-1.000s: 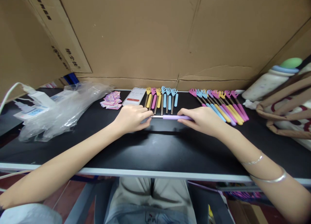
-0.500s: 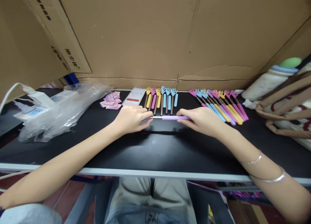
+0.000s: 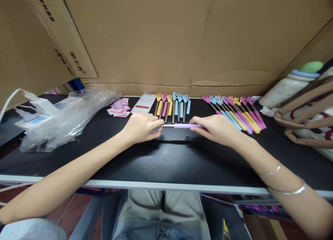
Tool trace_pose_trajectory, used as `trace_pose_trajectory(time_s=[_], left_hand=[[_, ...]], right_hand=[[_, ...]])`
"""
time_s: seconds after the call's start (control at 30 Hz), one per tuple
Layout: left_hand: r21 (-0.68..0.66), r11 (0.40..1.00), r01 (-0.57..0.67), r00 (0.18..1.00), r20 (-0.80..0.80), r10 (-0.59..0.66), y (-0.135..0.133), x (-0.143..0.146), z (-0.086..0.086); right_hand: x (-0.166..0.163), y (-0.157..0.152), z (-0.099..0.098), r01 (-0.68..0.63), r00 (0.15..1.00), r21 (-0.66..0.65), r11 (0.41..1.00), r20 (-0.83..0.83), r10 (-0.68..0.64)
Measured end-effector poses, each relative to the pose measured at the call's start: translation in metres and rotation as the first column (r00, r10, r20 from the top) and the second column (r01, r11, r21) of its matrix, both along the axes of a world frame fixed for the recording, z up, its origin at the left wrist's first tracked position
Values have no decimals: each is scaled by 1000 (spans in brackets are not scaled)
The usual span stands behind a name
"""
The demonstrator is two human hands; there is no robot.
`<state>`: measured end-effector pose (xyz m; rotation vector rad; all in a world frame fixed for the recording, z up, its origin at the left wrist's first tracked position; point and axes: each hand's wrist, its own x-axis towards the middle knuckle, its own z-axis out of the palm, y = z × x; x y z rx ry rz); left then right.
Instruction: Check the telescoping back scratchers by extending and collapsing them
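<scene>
A back scratcher with a purple handle (image 3: 185, 125) and a metal shaft lies crosswise over the black table (image 3: 166, 163). My right hand (image 3: 217, 129) is closed on the purple handle. My left hand (image 3: 142, 127) is closed on the other end, its head hidden under my fingers. Just behind the hands is a neat row of scratchers with yellow, pink and blue handles (image 3: 173, 106). A second, slanted row of several coloured scratchers (image 3: 236, 113) lies to the right of my right hand.
A phone (image 3: 144, 103) and small pink packets (image 3: 119, 108) lie left of the rows. A crumpled clear plastic bag (image 3: 67, 120) and a white power strip (image 3: 39, 109) are far left. A bag (image 3: 307, 125) and bottle (image 3: 286, 89) are right. Cardboard (image 3: 169, 38) walls the back.
Almost nothing: my right hand and the purple handle have slid a little to the left toward my left hand, shortening the visible metal shaft.
</scene>
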<state>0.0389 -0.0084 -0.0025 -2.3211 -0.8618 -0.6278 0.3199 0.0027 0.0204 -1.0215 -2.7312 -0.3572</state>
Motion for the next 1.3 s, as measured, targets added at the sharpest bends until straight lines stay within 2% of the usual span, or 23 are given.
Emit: trace_pose_trajectory(time_s=[0.3,0.57,1.3], left_hand=[[2,1000,-1,1000,-1,1,0,-1,0],[38,999,27,1000,5,-27,0,-1,-1],[-28,998,48,998,-34,-49,5,-4,-4]], right_hand=[[0,-1,2,-4,1000,-7,1000,-16,4],[1,4,1,20,999,-92,996,-33,-23],[1,2,-1,17,1000,-65,998,-14,-18]])
